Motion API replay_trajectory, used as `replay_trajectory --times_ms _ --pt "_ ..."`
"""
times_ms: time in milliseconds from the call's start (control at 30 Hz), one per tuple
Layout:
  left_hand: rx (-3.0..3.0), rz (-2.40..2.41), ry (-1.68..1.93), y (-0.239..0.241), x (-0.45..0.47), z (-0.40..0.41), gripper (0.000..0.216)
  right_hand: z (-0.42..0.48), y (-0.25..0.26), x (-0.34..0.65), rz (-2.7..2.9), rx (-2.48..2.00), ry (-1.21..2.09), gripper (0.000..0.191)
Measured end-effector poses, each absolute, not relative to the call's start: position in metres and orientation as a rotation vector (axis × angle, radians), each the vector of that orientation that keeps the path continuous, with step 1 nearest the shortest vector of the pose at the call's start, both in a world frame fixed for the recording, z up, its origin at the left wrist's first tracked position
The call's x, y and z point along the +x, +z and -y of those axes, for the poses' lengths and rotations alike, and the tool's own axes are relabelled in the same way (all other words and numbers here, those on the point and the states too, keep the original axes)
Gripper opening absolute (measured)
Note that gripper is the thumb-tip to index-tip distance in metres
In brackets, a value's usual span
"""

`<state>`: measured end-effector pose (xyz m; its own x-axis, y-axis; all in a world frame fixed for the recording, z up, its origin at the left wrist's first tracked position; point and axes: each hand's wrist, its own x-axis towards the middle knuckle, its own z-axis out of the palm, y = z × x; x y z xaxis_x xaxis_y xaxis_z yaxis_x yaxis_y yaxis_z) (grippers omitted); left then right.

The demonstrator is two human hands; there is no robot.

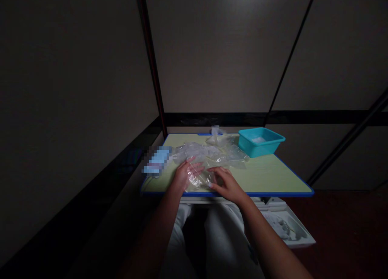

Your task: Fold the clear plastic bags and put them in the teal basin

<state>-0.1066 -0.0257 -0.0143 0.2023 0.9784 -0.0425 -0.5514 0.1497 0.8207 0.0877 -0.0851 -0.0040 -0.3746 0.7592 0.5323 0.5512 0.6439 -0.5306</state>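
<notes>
A clear plastic bag (pixel 198 178) lies at the near edge of a small pale-green table with a blue rim (pixel 273 178). My left hand (pixel 183 174) rests on the bag's left side with its fingers stretched out and apart. My right hand (pixel 226 182) lies on the bag's right side, fingers curled down onto the plastic, seemingly pinching its edge. More clear plastic bags (pixel 212 151) are heaped just beyond both hands, towards the back of the table.
A teal plastic tub (pixel 261 141) with something white inside stands at the back right of the table. A blurred blue-white object (pixel 156 161) sits at the table's left edge. Dark partition walls close in behind and left. A white tray (pixel 287 226) lies low at right.
</notes>
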Motion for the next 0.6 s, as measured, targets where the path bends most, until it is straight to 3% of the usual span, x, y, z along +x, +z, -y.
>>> replay_trajectory --times_ms 67,200,433,600 --pt "0.751 -0.67 1.231 -0.012 -0.108 0.027 0.045 0.089 -0.006 0.096 2.095 -1.01 0.33 0.046" --pt "0.686 -0.645 1.231 -0.01 -0.11 0.026 0.046 0.095 -0.008 0.116 2.122 -1.011 0.243 0.024" --pt "0.71 -0.743 1.248 -0.017 -0.112 0.019 0.037 0.102 0.013 0.098 1.832 -1.285 -0.099 0.02" --pt "0.803 -0.919 1.434 -0.019 -0.109 0.018 0.039 0.111 0.018 0.037 2.18 -1.186 0.03 0.052"
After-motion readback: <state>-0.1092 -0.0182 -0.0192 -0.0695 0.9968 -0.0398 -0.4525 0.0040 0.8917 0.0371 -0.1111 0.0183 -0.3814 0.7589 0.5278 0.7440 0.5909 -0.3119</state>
